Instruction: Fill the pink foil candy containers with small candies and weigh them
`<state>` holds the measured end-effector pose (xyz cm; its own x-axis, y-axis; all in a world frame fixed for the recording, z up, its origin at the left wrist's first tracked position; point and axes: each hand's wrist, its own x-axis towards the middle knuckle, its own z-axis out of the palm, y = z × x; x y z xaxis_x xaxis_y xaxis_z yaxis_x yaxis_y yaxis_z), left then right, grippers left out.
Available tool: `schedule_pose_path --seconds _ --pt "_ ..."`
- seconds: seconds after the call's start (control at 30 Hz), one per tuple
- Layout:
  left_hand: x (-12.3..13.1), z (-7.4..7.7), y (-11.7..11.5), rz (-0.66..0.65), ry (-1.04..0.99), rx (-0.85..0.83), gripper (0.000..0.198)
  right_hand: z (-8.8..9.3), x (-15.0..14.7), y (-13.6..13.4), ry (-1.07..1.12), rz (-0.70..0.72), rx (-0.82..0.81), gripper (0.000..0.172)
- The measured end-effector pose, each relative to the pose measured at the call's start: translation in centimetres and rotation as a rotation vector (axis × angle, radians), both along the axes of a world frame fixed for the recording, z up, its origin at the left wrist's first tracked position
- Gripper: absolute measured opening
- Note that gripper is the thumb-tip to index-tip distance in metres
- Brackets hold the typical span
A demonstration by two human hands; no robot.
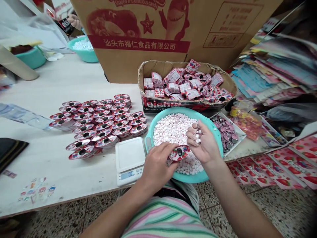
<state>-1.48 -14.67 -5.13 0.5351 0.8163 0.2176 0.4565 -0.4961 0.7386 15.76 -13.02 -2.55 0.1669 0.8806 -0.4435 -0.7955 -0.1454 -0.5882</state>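
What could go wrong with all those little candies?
The small white candies in the right hand could slip out and scatter on the tiled floor. Some could also miss the small hole in the round red tin held in the left hand. The teal basin looks close to the edge of the table, so a bump might tip it.

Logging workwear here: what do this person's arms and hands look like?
The left arm and right arm are bare, without sleeves; the left hand and right hand show no gloves or watch. Below them is a striped pink, green and white garment.
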Motion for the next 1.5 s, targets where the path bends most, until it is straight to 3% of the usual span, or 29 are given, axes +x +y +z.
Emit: schedule_pose_path --seconds 0.13,0.3,0.63,0.73,0.9,0.97,1.1,1.27,1.37,1.5 --pt "0.4 0.1 0.0 -0.007 0.047 0.008 0.049 0.8 -2.7 -0.4 -0.165 -0.100 0.065 0.041" --pt "0.6 -0.1 0.1 0.016 -0.033 -0.058 0.044 1.0 -4.1 -0.7 -0.325 -0.102 0.130 0.049" --pt "0.4 -0.4 0.1 0.028 -0.133 -0.111 0.041 1.7 -3.8 -0.4 -0.237 -0.067 0.112 0.048" --pt "-1.6 -0.3 0.1 0.122 -0.244 -0.054 0.037 2.2 -2.3 -0.5 -0.190 -0.082 0.145 0.047" --pt "-8.3 -1.6 0.1 0.565 -0.251 0.055 0.038 0.6 0.9 -1.0 -0.235 -0.156 0.099 0.045" --pt "-10.7 -2.7 0.3 0.671 -0.189 0.064 0.038 -0.5 1.5 -1.5 -0.260 -0.158 0.036 0.042" --pt "-13.0 -5.5 0.8 0.642 -0.124 0.030 0.037 -1.9 1.4 -2.4 -0.281 -0.170 -0.043 0.040" --pt "-13.0 -8.1 1.5 0.540 -0.109 -0.040 0.035 -2.6 1.7 -3.0 -0.304 -0.197 -0.096 0.039" --pt "-13.1 -8.3 1.6 0.543 -0.121 -0.058 0.039 -3.1 2.4 -3.2 -0.269 -0.181 -0.130 0.037" --pt "-14.2 -7.4 1.2 0.542 -0.127 -0.021 0.064 -3.9 2.9 -3.5 -0.244 -0.164 -0.127 0.036"
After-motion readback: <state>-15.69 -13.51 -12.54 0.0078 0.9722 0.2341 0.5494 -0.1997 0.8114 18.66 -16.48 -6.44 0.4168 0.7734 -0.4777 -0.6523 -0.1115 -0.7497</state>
